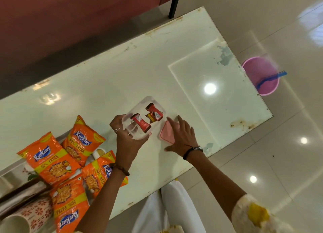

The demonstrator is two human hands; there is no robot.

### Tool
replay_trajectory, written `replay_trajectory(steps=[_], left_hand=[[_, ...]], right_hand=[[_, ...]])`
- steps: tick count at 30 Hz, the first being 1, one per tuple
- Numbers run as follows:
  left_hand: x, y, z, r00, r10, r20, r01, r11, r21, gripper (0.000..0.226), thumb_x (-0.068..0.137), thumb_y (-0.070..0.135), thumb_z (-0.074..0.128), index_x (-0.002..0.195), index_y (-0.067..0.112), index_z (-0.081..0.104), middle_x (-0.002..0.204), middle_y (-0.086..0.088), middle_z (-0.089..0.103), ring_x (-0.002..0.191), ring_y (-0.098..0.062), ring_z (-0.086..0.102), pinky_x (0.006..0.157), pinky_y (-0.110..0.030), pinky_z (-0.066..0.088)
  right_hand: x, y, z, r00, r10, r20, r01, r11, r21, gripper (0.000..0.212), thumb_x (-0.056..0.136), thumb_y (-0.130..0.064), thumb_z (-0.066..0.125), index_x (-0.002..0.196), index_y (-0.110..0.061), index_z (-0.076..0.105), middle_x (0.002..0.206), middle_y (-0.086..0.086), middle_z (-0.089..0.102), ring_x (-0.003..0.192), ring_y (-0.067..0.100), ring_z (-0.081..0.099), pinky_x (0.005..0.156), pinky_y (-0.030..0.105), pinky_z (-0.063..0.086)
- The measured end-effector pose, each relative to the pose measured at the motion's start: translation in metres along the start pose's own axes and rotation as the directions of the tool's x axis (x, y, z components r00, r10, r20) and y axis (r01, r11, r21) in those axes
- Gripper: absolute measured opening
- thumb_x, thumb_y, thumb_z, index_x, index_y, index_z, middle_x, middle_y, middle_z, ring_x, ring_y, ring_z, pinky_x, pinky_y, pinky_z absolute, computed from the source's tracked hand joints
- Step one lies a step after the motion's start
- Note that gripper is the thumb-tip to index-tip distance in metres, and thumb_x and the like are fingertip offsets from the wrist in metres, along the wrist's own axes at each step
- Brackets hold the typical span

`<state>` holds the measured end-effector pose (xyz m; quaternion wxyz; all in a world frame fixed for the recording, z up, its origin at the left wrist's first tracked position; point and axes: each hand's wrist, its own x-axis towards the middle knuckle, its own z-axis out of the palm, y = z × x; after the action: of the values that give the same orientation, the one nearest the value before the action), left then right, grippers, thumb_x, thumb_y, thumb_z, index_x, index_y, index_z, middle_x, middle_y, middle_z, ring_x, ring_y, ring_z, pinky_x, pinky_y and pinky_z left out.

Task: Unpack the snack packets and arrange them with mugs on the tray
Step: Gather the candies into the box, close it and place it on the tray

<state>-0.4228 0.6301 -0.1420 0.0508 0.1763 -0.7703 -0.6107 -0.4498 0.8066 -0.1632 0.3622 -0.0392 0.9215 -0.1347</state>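
Observation:
My left hand (126, 136) grips a clear plastic box (139, 108) lifted slightly over the glass table (104, 78); inside lie three small red chocolate wrappers (154, 112). My right hand (181, 136) rests flat with spread fingers on the box's pink lid (166, 133) lying on the table just right of the box. Several orange Kurkure snack packets (50, 161) are piled at the lower left over a tray (21, 189), which is mostly hidden. A floral mug (22, 218) lies in the bottom-left corner. Part of a second mug (99, 152) peeks between the packets.
A dark red sofa (70, 19) runs along the far side of the table. A pink bucket with a blue handle (262, 75) stands on the tiled floor past the table's right end. My white-clad legs (166, 206) are at the near edge.

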Motion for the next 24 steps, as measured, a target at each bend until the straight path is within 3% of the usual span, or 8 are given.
replay_trajectory(steps=[3,7,9,12,14,18,21,24], left_hand=[[-0.006,0.003,-0.015,0.998,-0.027,0.064,0.028,1.000,-0.014,0.080,0.054,-0.004,0.084,0.111,0.025,0.036,0.120,0.007,0.041,0.113,0.001,0.049,0.081,-0.017,0.054],[-0.012,0.002,-0.030,0.992,-0.021,0.123,0.025,0.999,-0.028,0.080,0.055,-0.006,0.082,0.112,0.022,0.034,0.119,0.009,0.041,0.113,-0.005,0.051,0.078,-0.018,0.055],[-0.015,0.002,-0.036,0.993,-0.029,0.117,0.032,0.999,-0.018,0.084,0.055,-0.007,0.082,0.109,0.032,0.032,0.120,0.001,0.042,0.113,-0.013,0.051,0.078,-0.015,0.054],[-0.019,0.003,-0.043,0.993,-0.069,0.091,0.072,0.997,-0.026,0.087,0.056,-0.008,0.081,0.108,0.040,0.030,0.121,-0.003,0.044,0.112,-0.014,0.053,0.076,-0.014,0.054],[-0.020,0.002,-0.048,0.993,-0.102,0.058,0.105,0.993,-0.055,0.085,0.057,-0.006,0.081,0.112,0.037,0.032,0.120,0.003,0.046,0.112,-0.012,0.054,0.075,-0.015,0.055],[-0.019,-0.005,-0.054,0.982,-0.180,0.060,0.184,0.981,-0.059,0.081,0.060,-0.002,0.081,0.125,0.006,0.033,0.128,-0.019,0.047,0.116,-0.029,0.054,0.078,-0.021,0.057],[-0.025,0.000,-0.052,0.984,-0.155,0.093,0.162,0.984,-0.070,0.080,0.058,-0.005,0.081,0.119,0.015,0.034,0.127,-0.017,0.048,0.111,-0.031,0.057,0.077,-0.021,0.057],[-0.031,0.007,-0.046,0.982,-0.113,0.148,0.129,0.986,-0.104,0.081,0.058,-0.007,0.081,0.114,0.026,0.034,0.126,-0.003,0.044,0.106,-0.032,0.060,0.080,-0.035,0.058]], right_hand=[[0.005,-0.002,0.008,0.989,-0.024,-0.143,0.010,0.995,-0.096,0.090,0.070,-0.039,0.071,0.143,-0.034,0.018,0.147,0.010,0.029,0.126,0.033,0.035,0.097,0.044,0.040],[0.003,-0.012,-0.019,0.972,0.118,-0.203,-0.039,0.934,0.355,0.088,0.067,-0.034,0.075,0.139,-0.037,0.024,0.133,0.012,0.037,0.117,0.034,0.042,0.088,0.045,0.047],[-0.006,-0.023,-0.038,0.957,0.175,-0.231,0.026,0.742,0.670,0.083,0.071,-0.027,0.075,0.137,-0.038,0.027,0.130,0.016,0.036,0.115,0.035,0.047,0.090,0.047,0.049],[-0.028,-0.043,-0.065,0.980,0.134,-0.149,0.103,0.300,0.948,0.063,0.076,-0.019,0.067,0.124,-0.045,0.036,0.124,0.014,0.044,0.108,0.026,0.055,0.082,0.043,0.054],[-0.042,-0.051,-0.074,0.991,0.062,-0.122,0.116,0.092,0.989,0.046,0.074,-0.017,0.059,0.112,-0.041,0.046,0.105,0.008,0.052,0.093,0.021,0.061,0.070,0.034,0.058],[-0.056,-0.061,-0.072,0.972,0.147,-0.185,0.212,-0.196,0.957,0.028,0.081,-0.005,0.053,0.101,-0.025,0.056,0.088,0.005,0.061,0.075,0.014,0.066,0.064,0.028,0.057],[-0.057,-0.072,-0.061,0.944,0.257,-0.207,0.250,-0.144,0.958,0.030,0.077,-0.003,0.061,0.100,-0.021,0.056,0.090,-0.002,0.063,0.079,0.012,0.064,0.059,0.021,0.056],[-0.051,-0.081,-0.050,0.850,0.484,-0.209,0.250,-0.021,0.968,0.031,0.076,-0.003,0.069,0.100,-0.017,0.053,0.090,-0.004,0.057,0.085,0.017,0.055,0.062,0.025,0.052]])
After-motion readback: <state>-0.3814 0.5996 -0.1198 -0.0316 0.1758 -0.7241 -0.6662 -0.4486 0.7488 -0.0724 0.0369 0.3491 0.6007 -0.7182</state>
